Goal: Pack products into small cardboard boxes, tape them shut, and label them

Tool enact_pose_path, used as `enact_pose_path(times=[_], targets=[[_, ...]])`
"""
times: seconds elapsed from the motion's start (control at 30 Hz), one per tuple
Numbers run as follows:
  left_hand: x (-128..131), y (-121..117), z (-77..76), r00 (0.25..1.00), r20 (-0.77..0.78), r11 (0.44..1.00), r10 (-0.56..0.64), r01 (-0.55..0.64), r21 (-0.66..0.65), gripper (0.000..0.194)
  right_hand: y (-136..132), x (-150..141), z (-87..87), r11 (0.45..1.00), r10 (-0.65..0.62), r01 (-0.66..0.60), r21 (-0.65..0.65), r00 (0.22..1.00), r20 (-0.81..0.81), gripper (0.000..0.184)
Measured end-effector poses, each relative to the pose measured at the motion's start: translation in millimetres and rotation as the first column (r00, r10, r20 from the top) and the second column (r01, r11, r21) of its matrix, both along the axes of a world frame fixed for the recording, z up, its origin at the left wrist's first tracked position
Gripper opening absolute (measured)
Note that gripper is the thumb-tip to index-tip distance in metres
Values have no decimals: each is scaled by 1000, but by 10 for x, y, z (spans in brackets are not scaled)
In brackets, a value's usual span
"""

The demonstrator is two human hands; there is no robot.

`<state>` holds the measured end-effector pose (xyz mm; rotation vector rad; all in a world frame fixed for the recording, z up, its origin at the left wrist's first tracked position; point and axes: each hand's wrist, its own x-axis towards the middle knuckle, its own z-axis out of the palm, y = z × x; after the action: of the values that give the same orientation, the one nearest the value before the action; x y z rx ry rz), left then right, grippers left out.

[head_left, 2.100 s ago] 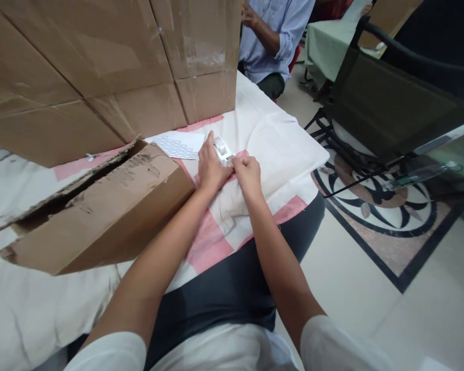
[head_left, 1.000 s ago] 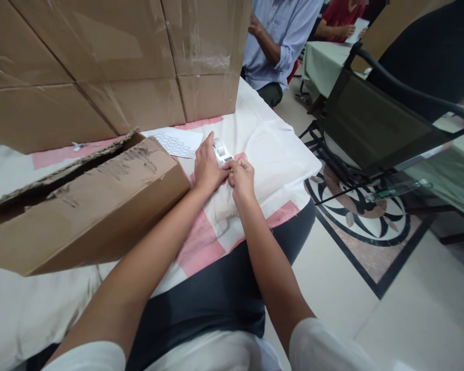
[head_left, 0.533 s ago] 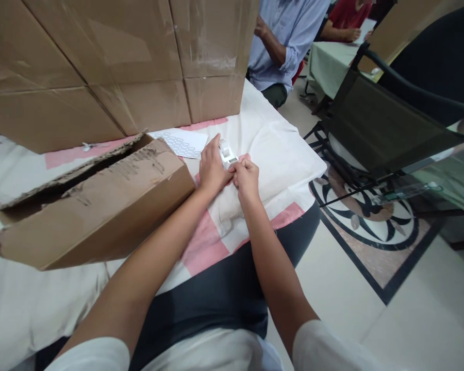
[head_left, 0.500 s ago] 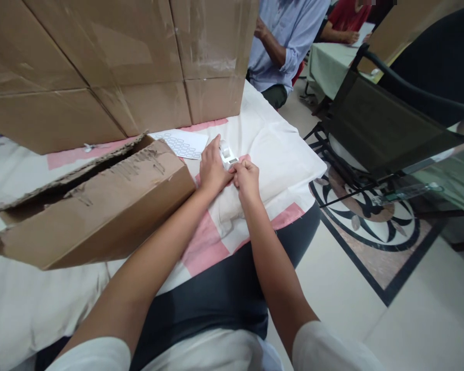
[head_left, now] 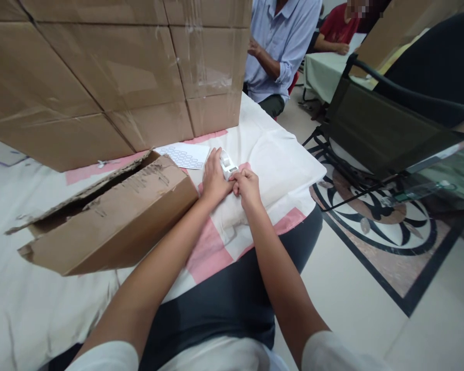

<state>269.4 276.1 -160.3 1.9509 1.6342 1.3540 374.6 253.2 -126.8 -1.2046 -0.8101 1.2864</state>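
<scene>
A small white tape dispenser (head_left: 227, 163) sits on the cloth-covered table in front of me. My left hand (head_left: 215, 181) is closed along its left side and steadies it. At its near end, my right hand (head_left: 247, 186) is pinched, thumb and index finger together; what lies between the fingertips is too small to make out. The two hands touch or nearly touch. Behind my left hand lies a white sheet (head_left: 185, 156) printed with rows of small outlined labels.
An open cardboard box (head_left: 135, 211) with torn flaps lies left of my arm. Stacked taped cartons (head_left: 139, 67) stand at the back. A person in a light blue shirt (head_left: 282, 46) sits beyond the table corner. To the right is a dark folding chair (head_left: 379, 123).
The view has tilted up slightly, so the cartons and box appear lower. Both hands keep nearly the same place at the tape dispenser.
</scene>
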Motion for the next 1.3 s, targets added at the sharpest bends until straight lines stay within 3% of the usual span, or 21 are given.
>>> enact_pose_path(times=[0.23, 0.5, 0.7, 0.8, 0.97, 1.13, 1.3], targets=[[-53, -83, -8, 998, -57, 1000, -28, 28, 0, 89, 21, 21, -31, 1000, 21, -21, 2, 1000, -15, 29], [-22, -136, 75, 998, -62, 998, 20, -24, -63, 86, -2, 24, -9, 1000, 19, -20, -15, 1000, -9, 28], [-24, -130, 47, 1000, -18, 998, 21, -22, -60, 90, 4, 31, -6, 999, 30, -30, -16, 1000, -10, 28], [-54, -100, 12, 999, 12, 999, -39, 39, -15, 93, 12, 28, -10, 999, 35, -35, -26, 999, -12, 30], [-118, -42, -46, 986, 93, 991, -137, 136, 18, 82, 13, 6, -18, 998, 35, -35, -56, 999, -15, 33], [-109, -3, -65, 990, 117, 997, -82, 82, 4, 70, 31, -11, -66, 996, 40, -40, -75, 999, 3, 34], [-51, -27, 0, 993, 118, 996, 18, -7, -93, 68, 8, 7, -104, 997, 53, -51, -50, 998, 37, 36]])
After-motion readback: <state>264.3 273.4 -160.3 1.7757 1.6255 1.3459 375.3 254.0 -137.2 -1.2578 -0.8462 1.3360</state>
